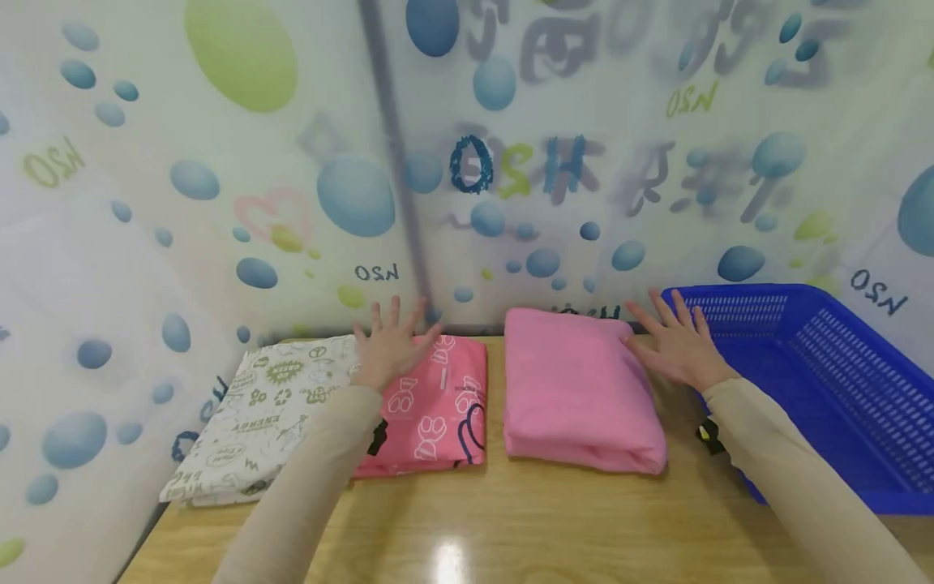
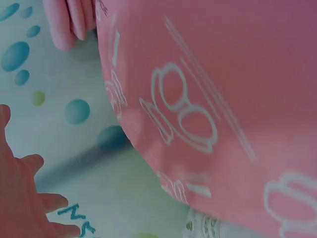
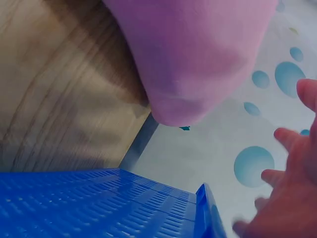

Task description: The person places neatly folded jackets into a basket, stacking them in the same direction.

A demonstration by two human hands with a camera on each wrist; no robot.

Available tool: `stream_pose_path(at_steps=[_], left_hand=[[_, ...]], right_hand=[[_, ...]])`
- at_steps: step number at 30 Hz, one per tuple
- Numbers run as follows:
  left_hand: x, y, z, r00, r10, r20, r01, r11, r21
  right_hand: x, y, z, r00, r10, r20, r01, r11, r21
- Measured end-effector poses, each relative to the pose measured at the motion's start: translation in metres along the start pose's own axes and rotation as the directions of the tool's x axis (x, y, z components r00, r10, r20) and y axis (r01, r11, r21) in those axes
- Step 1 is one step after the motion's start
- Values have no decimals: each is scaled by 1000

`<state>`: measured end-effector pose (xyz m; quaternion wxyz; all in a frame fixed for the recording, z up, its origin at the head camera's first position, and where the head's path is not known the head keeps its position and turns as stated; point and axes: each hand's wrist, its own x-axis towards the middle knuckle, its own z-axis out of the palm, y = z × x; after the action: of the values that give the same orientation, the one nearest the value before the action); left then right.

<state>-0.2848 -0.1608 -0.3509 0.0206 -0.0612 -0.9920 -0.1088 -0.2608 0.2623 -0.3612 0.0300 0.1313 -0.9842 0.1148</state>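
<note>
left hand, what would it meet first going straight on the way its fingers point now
Most likely the bubble-print backdrop: the left hand points towards it and nothing shows in between, though how deep that gap is stays unclear.

Long plain beige sleeves [image 1: 314,478] are worn; small black pieces [image 1: 378,438] are seen beside both cuffs [image 1: 724,396], right one yellow-marked.

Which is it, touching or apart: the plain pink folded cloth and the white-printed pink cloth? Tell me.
Apart. The head view shows a strip of wooden table between the plain pink folded cloth and the white-printed pink cloth.
</note>
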Motion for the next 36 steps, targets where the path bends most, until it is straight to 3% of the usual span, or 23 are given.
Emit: stream_pose_path(at_steps=[5,9,13,17,24,31,36], left_hand=[[0,19,10,1000,18,17,-17,998,-54],[-1,38,22,997,75,33,-70,988,-134],[-1,54,36,990,137,37,-125,966,-225],[-2,69,45,984,169,60,-141,935,-327],[-5,83,58,964,249,93,-173,854,-491],[-3,88,77,930,335,152,-200,808,-555],[-1,88,84,906,357,227,-153,776,-612]], right_hand=[[2,-1,5,991,-124,-55,127,991,48],[2,-5,6,987,-146,-69,152,983,100],[0,-9,9,993,-116,-20,117,981,153],[-2,-12,12,997,-74,17,71,987,146],[-5,-16,13,995,-6,99,-7,992,130],[-8,-15,16,965,8,263,-87,952,292],[-7,-16,23,956,-22,292,-93,924,372]])
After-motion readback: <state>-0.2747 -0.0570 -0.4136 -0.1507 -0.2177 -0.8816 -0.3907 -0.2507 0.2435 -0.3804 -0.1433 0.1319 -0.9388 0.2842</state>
